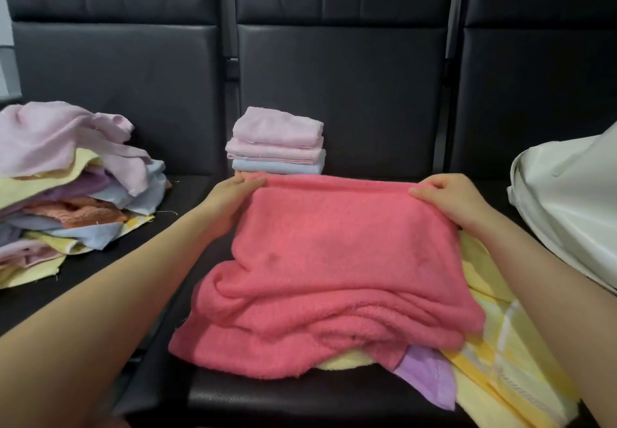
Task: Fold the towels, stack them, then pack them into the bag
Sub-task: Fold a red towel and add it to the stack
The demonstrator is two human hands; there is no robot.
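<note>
A coral pink towel [327,267] lies spread over the middle black seat, its near part bunched in folds. My left hand [230,197] pinches its far left corner and my right hand [450,197] pinches its far right corner. Behind the towel stands a small stack of folded towels [277,142], pale pink on top and light blue below. A white bag [567,207] sits on the seat to the right. Under the pink towel lie a yellow striped towel [507,371], a purple one [430,381] and a pale yellow one.
A loose heap of unfolded towels [66,187] in pink, yellow, purple, orange and blue covers the left seat. Black padded seat backs [340,76] rise behind everything. The seat's front edge [300,401] shows below the towels.
</note>
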